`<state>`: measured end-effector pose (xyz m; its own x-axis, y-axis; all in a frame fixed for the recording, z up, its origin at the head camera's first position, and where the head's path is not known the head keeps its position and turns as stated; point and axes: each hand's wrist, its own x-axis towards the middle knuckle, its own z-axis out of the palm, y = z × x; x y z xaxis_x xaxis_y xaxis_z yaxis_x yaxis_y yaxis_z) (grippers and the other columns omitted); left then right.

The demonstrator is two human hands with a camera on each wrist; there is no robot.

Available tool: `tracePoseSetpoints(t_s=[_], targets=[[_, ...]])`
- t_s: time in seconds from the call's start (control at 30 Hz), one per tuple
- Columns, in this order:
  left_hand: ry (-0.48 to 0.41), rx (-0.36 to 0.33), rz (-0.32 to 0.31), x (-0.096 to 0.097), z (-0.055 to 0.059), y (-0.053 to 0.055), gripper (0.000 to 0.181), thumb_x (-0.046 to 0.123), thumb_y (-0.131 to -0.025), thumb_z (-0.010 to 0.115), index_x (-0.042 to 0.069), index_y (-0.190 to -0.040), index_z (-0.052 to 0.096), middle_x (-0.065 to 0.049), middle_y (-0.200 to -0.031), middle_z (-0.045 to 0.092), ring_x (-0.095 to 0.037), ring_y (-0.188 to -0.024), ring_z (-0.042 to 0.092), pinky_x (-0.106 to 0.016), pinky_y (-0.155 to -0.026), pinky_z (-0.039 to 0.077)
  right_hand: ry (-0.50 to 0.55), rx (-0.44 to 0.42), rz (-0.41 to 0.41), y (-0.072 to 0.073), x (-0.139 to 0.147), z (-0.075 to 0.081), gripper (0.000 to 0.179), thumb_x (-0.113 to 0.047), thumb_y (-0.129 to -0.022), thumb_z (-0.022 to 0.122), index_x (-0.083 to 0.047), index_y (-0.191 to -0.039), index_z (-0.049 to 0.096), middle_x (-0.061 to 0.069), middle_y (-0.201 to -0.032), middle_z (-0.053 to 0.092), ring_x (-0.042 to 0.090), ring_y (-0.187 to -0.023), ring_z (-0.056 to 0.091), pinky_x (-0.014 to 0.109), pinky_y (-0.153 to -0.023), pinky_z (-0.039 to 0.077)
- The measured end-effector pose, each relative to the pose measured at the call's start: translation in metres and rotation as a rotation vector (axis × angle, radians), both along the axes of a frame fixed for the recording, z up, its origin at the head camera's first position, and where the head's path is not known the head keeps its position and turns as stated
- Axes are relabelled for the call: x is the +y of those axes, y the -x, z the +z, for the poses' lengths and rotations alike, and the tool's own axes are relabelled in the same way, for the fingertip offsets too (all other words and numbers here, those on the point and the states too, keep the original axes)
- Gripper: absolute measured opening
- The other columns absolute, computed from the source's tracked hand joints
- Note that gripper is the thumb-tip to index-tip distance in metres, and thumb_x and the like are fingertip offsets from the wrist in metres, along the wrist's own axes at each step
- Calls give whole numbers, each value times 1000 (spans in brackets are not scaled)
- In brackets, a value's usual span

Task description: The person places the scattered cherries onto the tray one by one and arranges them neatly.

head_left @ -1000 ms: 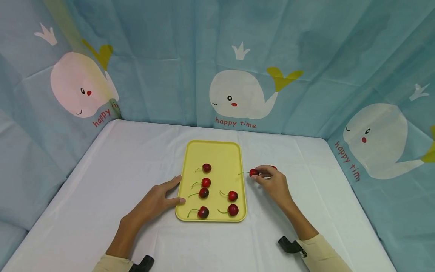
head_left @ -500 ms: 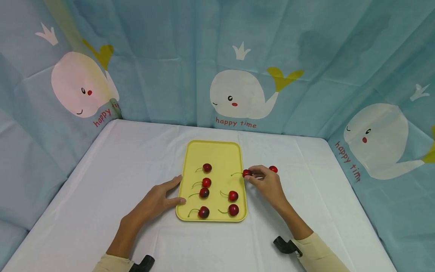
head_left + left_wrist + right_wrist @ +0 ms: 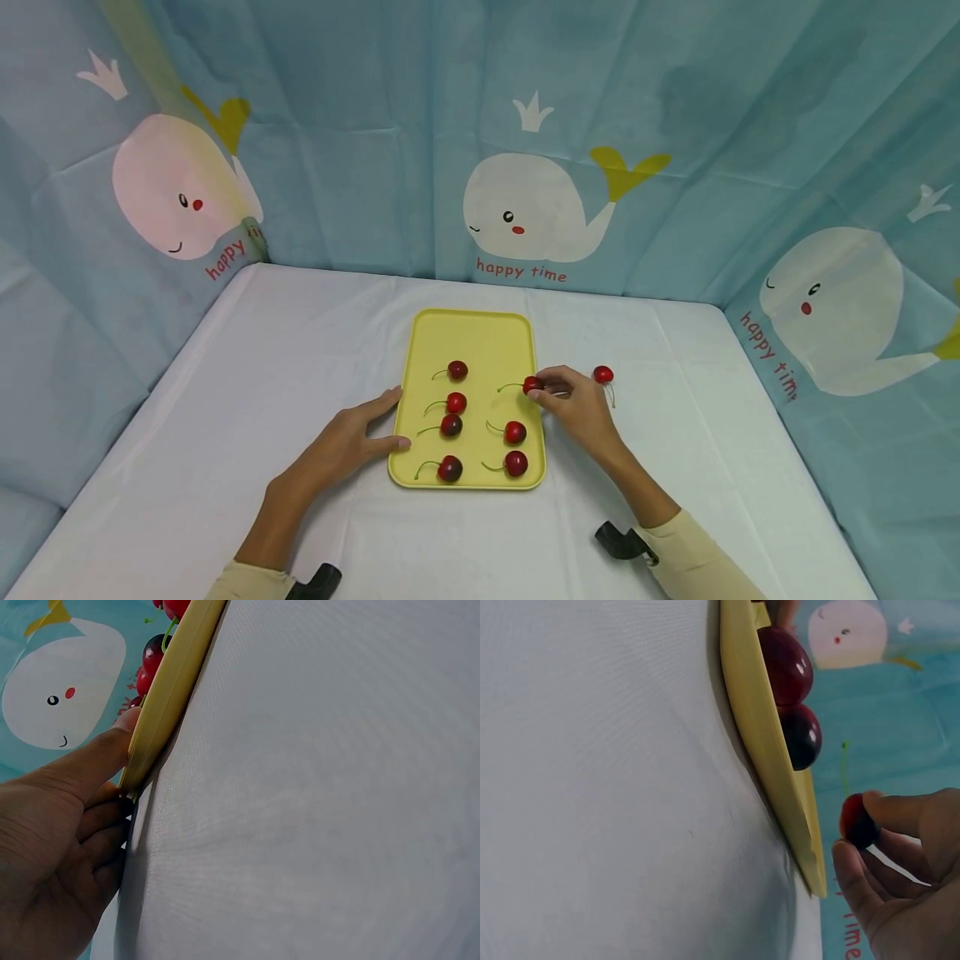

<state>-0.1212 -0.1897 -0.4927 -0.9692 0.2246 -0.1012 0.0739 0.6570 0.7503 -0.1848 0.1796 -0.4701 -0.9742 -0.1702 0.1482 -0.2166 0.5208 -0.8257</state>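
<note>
A shallow yellow tray [image 3: 472, 333] lies on the white cloth. My left hand [image 3: 348, 437] holds its left edge, thumb over the rim; in the left wrist view the other fingers curl against the tray's side. My right hand [image 3: 577, 404] pinches a red cherry [image 3: 859, 821] by its sides between thumb and fingertips, stem pointing left, over the tray's right rim. Several stemmed cherries line the tray's left side, among them a dark one [image 3: 449, 468]. Two more, an upper cherry [image 3: 514, 432] and a lower cherry [image 3: 515, 463], sit at the right.
One cherry [image 3: 603, 374] lies on the white cloth [image 3: 675, 433] right of the tray, behind my right hand. A blue whale-print curtain [image 3: 375, 167] rises around the table's back and sides. Black camera mounts [image 3: 625, 542] sit at both wrists.
My right hand has carried its cherry leftward from beside the tray to over the right rim, uncovering the cherry on the cloth. The left hand and tray have stayed put.
</note>
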Motion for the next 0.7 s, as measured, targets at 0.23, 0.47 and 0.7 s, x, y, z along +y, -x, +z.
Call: tracePoseSetpoints(t_s=[0.23,0.47,0.7], targets=[[5,-2,1,0,-1,0,97,49,-88,85,15,-166,37,-8,-170,36,-35,-159,31,-58,-127,31,10,-19,6,-2,-7,-2,28,-15,-90,87,-8,-116,77,5,-106,79,19,-95,73,26,-87,64],[-2,0,2,0,-2,0,97,51,-89,84,16,-166,37,-7,-170,37,-35,-159,31,-58,-127,31,-1,-38,29,-3,-14,-3,33,-16,-91,86,-6,-120,76,5,-109,79,19,-96,74,27,-88,64],[0,1,2,0,-1,0,97,50,-88,84,16,-166,38,-7,-170,37,-35,-159,32,-58,-127,31,-36,-20,52,-2,-22,-6,33,-14,-91,86,-5,-121,76,5,-112,78,19,-99,73,28,-88,64]])
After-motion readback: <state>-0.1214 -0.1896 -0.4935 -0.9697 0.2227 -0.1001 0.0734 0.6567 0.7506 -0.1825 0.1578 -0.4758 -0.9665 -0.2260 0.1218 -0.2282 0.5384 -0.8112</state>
